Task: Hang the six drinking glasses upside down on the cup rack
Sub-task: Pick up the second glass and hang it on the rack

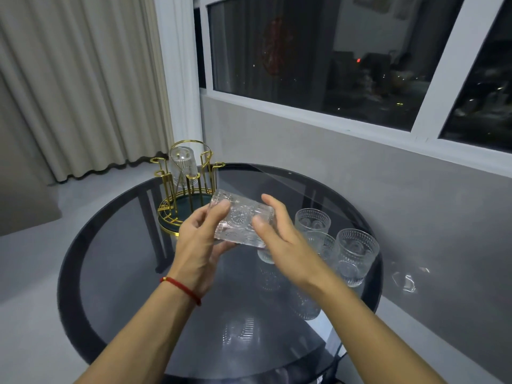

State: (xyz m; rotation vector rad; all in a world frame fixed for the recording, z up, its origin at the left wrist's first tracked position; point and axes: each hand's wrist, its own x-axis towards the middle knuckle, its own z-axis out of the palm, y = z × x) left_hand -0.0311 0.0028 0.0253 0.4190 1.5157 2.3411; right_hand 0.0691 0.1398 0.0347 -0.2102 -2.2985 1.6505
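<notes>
Embossed glass (241,220) sideways in mid-air near gold rack (185,189), left hand (199,242) curled round it, right hand (279,231) pinching its far end; likely rigid, breakable, slick, so grip the patterned wall.

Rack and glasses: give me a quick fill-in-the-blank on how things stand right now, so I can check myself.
1. The rack carries ___ hung glass.
2. The left hand and right hand both grip the same ___.
3. The rack stands to the ___ of the upright glasses on the table.
4. The left wrist wears a ___ bracelet.
Missing: one; glass; left; red.
</notes>
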